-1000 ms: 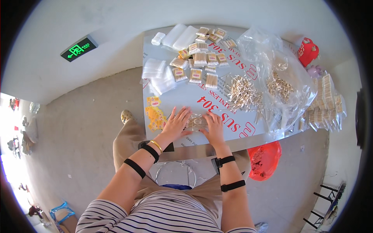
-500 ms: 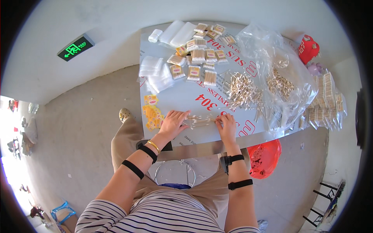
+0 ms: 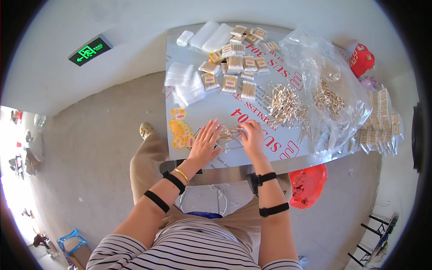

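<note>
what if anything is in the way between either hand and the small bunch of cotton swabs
Nothing visible: the small bunch of cotton swabs lies between the left hand and right hand, close against both.

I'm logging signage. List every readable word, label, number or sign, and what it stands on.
Red lettering and numbers on the table: large, readable, but not copied here.
Black lettering on the table: too small to read.
Wall sign: green figure and arrow; writing too small.
Yellow cards and swab packs: labels too small to read.
</note>
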`<state>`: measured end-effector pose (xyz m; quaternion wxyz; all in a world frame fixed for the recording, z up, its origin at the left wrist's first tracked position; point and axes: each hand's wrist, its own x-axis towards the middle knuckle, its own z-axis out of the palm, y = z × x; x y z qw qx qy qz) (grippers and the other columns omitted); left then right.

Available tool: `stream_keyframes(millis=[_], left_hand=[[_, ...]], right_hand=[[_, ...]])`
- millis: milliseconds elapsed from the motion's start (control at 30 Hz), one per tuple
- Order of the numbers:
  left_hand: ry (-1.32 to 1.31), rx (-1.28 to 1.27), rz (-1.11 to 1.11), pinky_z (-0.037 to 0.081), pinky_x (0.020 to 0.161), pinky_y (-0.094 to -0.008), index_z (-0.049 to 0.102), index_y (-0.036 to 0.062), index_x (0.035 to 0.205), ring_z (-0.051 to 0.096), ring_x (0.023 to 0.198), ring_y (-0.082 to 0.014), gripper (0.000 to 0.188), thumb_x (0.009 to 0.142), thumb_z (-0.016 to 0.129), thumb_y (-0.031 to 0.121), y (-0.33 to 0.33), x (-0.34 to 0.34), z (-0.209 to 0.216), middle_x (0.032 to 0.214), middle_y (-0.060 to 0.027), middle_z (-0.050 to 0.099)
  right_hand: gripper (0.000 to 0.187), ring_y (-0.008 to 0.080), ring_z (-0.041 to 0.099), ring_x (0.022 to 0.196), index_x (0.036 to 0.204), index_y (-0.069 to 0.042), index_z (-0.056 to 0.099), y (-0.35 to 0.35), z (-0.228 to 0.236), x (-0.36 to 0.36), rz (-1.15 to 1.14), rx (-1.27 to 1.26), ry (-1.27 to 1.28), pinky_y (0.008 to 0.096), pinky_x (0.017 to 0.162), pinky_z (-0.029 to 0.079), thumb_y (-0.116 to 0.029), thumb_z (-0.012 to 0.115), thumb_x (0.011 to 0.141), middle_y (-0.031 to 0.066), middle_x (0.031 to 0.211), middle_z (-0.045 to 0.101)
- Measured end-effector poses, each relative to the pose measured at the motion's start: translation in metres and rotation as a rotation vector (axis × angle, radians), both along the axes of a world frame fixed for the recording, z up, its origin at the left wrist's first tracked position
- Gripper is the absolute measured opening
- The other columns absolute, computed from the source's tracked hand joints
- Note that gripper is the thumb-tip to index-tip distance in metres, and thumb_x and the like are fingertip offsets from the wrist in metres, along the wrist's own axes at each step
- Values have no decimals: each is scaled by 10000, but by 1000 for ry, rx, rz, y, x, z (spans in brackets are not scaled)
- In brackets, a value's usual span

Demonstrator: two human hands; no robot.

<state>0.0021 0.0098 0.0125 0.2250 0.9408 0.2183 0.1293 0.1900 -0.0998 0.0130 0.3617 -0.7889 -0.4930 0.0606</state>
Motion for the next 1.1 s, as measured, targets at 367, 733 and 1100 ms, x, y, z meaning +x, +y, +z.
stream_keyframes(millis=[367, 733, 1100], left_hand=[[83, 17, -343, 241, 1216, -458, 382, 81, 1462, 412, 1406, -226, 847, 767, 796, 332, 26, 34, -5, 1436, -79, 515], [-21, -82, -145, 301, 1189, -468, 443, 97, 1410, 493, 1332, -238, 775, 748, 813, 251, 8, 10, -2, 1364, -102, 568], [-112, -55, -74, 327, 1112, -474, 606, 142, 1177, 477, 1263, -274, 511, 726, 831, 227, -13, 17, 14, 1338, -40, 526]], right_hand=[[213, 316, 554, 981, 925, -90, 663, -36, -1, -19, -72, -65, 85, 431, 849, 463, -90, 765, 738, 90, 970, 582], [151, 315, 558, 957, 852, -88, 642, -40, -6, -2, -17, -132, 37, 440, 814, 461, -69, 744, 741, 90, 946, 580], [85, 304, 590, 932, 843, -82, 679, -52, 20, -2, 25, -200, 114, 438, 801, 469, -79, 734, 779, 76, 912, 620]])
